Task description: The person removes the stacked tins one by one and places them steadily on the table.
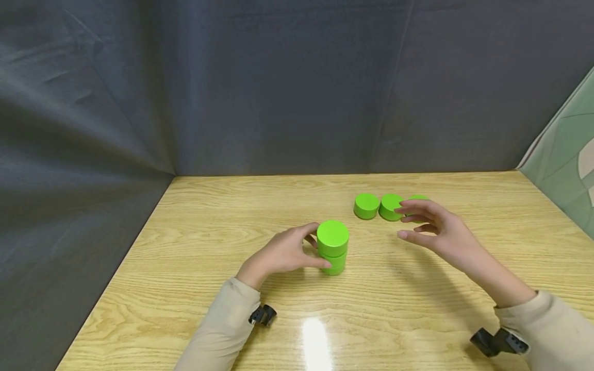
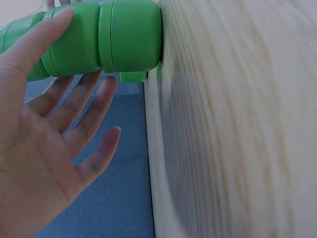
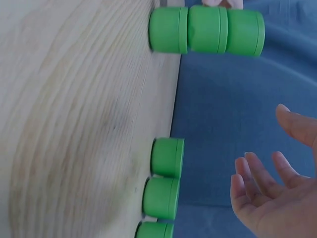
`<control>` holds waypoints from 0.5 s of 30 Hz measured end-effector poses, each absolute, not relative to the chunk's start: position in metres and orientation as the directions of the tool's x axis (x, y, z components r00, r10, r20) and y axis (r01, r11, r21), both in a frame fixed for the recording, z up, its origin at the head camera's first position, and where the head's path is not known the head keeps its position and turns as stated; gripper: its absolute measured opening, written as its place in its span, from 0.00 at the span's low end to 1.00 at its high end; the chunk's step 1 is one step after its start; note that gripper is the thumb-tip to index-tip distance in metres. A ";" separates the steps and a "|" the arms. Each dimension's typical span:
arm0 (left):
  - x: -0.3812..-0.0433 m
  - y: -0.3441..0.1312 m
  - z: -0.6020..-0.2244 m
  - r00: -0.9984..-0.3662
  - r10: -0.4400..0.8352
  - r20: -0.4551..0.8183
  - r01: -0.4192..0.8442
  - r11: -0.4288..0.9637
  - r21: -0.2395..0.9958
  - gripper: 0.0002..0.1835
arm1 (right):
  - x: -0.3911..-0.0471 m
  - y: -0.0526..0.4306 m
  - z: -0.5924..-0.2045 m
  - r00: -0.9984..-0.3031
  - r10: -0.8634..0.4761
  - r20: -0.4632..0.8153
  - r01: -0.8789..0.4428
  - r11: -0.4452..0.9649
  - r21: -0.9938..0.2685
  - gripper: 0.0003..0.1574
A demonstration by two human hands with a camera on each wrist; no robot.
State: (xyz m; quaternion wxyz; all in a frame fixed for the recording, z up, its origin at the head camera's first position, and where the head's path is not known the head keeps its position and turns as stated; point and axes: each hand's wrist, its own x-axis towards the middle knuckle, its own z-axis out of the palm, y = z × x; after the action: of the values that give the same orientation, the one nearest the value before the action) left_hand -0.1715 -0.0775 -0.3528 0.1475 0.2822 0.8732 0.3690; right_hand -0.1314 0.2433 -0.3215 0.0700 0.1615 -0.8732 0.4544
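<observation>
Three short green cylinders, each with a seam line round it, stand in an upright stack [image 1: 332, 237] mid-table. My left hand [image 1: 283, 251] grips the stack from the left, thumb in front and fingers behind. In the left wrist view its thumb lies on the middle cylinder [image 2: 79, 44], with fingertips at the opposite side. To the right, my right hand [image 1: 441, 232] hovers above the table with fingers loosely bent and nothing in them. Behind it sit three more green cylinders in a row, the left one [image 1: 366, 206], the middle one [image 1: 390, 205] and the right one [image 1: 419, 197], partly hidden by my fingers.
The wooden table [image 1: 223, 206] meets a dark cloth curtain [image 1: 287, 93] at the back and on the left. A pale green patterned panel [image 1: 566, 144] borders the right side. Black wrist cameras sit on both sleeves, the left one [image 1: 263, 315] close over the tabletop.
</observation>
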 end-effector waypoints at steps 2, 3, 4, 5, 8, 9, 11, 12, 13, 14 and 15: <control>-0.171 -0.078 -0.353 -0.798 0.601 -0.050 0.383 0.569 0.727 0.38 | -0.129 0.238 -0.320 -0.931 -0.233 0.281 -0.364 0.525 -0.769 0.31; -0.171 -0.078 -0.353 -0.798 0.600 -0.050 0.383 0.570 0.727 0.38 | -0.128 0.236 -0.320 -0.927 -0.241 0.287 -0.373 0.518 -0.769 0.31; -0.171 -0.078 -0.352 -0.798 0.600 -0.050 0.383 0.570 0.727 0.38 | -0.127 0.234 -0.319 -0.924 -0.247 0.290 -0.379 0.511 -0.771 0.30; -0.171 -0.078 -0.352 -0.798 0.600 -0.050 0.383 0.569 0.728 0.38 | -0.126 0.231 -0.319 -0.921 -0.254 0.295 -0.387 0.503 -0.773 0.30; -0.171 -0.078 -0.352 -0.798 0.600 -0.048 0.383 0.568 0.728 0.38 | -0.122 0.226 -0.318 -0.913 -0.276 0.301 -0.402 0.475 -0.783 0.29; -0.171 -0.078 -0.352 -0.798 0.600 -0.049 0.383 0.568 0.728 0.38 | -0.122 0.224 -0.318 -0.911 -0.283 0.300 -0.404 0.468 -0.786 0.29; -0.171 -0.077 -0.352 -0.798 0.601 -0.048 0.384 0.568 0.728 0.38 | -0.120 0.221 -0.318 -0.908 -0.295 0.297 -0.407 0.458 -0.790 0.29; -0.171 -0.077 -0.352 -0.797 0.602 -0.048 0.385 0.568 0.727 0.38 | -0.120 0.220 -0.318 -0.908 -0.298 0.295 -0.407 0.456 -0.791 0.29; -0.171 -0.077 -0.352 -0.797 0.602 -0.047 0.386 0.568 0.727 0.38 | -0.119 0.218 -0.318 -0.908 -0.300 0.293 -0.407 0.455 -0.792 0.29; -0.171 -0.077 -0.352 -0.797 0.602 -0.047 0.387 0.569 0.726 0.38 | -0.119 0.217 -0.319 -0.907 -0.301 0.293 -0.406 0.452 -0.794 0.29; -0.171 -0.077 -0.352 -0.797 0.603 -0.047 0.387 0.569 0.726 0.38 | -0.118 0.215 -0.319 -0.908 -0.301 0.292 -0.405 0.449 -0.796 0.29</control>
State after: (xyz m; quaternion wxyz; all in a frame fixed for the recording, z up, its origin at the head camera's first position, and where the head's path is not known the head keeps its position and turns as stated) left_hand -0.1711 -0.0773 -0.3521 0.1461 0.2834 0.8734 0.3680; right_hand -0.1185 0.2152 -0.3190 0.0542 0.2078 -0.8494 0.4821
